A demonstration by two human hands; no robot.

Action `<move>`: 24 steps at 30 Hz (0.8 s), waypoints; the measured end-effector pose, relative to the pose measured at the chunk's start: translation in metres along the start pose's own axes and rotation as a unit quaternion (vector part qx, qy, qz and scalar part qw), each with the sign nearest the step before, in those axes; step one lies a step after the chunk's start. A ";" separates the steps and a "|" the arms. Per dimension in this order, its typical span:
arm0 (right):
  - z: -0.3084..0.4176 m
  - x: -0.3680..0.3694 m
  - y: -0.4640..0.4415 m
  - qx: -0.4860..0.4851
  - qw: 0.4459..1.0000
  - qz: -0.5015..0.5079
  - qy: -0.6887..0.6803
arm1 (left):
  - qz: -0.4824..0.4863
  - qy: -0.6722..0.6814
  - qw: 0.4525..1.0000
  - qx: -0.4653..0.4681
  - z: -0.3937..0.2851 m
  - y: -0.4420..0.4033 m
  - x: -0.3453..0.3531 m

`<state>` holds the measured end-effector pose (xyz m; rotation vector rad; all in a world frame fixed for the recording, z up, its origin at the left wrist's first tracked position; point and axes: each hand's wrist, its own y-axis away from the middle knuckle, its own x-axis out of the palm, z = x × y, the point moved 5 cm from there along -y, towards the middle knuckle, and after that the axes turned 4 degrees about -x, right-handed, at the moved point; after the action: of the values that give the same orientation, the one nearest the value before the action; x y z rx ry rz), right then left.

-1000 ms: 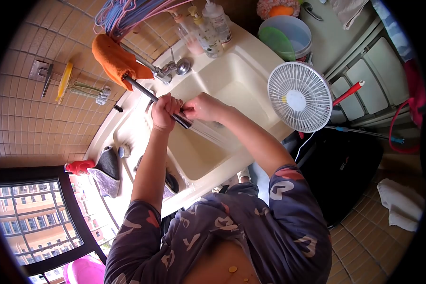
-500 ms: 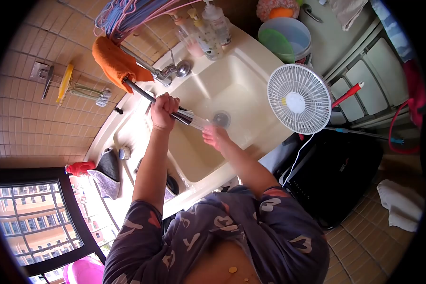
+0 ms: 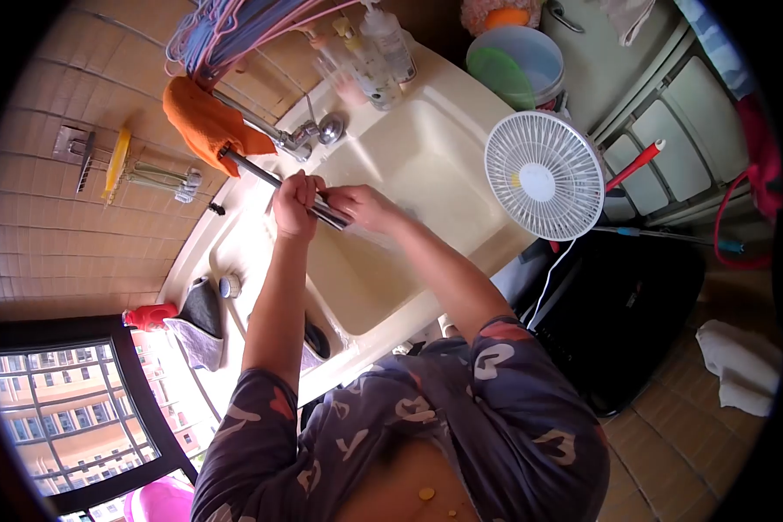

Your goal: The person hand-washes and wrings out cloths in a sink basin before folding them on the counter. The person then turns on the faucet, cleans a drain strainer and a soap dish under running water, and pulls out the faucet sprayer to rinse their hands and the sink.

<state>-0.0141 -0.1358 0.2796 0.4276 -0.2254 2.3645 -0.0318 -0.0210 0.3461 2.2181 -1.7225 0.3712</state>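
My left hand [image 3: 295, 207] is wrapped round a dark metal faucet tube [image 3: 257, 170] that slants down over the sink [image 3: 365, 296]. My right hand [image 3: 357, 207] lies against the tube's lower part near its end, fingers bent together; whether something small is in them is hidden. Water comes from the tube's end beneath my right hand. An orange cloth [image 3: 202, 122] covers the upper part of the tube. The chrome tap [image 3: 304, 137] sits on the sink's back rim, with pump bottles [image 3: 387, 48] beyond it.
A white fan [image 3: 541, 178] stands right of the sink, its cord hanging down. Behind it are a bucket [image 3: 539, 65] and a green basin [image 3: 500, 76]. On the left counter lie a grey cloth [image 3: 202, 326] and a round brush [image 3: 229, 285]. Hangers [image 3: 235, 35] hang above.
My right hand went from the tube down into the water stream with fingers spread, then came back up to the tube. My left hand has kept its hold.
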 end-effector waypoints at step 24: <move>-0.167 -0.015 0.056 0.164 0.800 -0.359 -0.451 | 0.031 0.010 0.999 0.020 0.001 -0.001 -0.003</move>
<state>-0.0823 -0.1396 0.1170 1.5050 -0.0480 1.2902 -0.0319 -0.0180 0.3442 2.1843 -1.7913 0.4451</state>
